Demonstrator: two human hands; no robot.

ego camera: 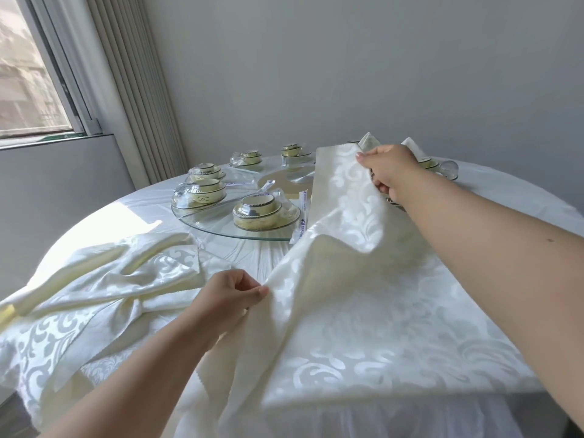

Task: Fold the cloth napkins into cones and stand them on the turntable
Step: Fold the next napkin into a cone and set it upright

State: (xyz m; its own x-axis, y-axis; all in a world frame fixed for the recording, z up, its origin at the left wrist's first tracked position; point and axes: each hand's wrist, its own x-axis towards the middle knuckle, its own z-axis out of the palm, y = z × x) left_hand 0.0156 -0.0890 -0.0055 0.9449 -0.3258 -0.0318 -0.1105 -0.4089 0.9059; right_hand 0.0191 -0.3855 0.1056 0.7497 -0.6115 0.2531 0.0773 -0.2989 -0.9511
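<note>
table [132, 203] white-draped, round; window [28, 74] left.

— On the desk [132, 210]?
— Turntable [218, 223] at the middle, wrapped bowl sets [266, 210] around its rim. Two folded cones [369, 141] at the far right, behind the right hand [387, 169].
— And nearer?
— Heap of napkins [104, 279] at the left. Spread napkin [357, 298] at the right, lifted between left hand [230, 298] in front and right hand behind.
</note>
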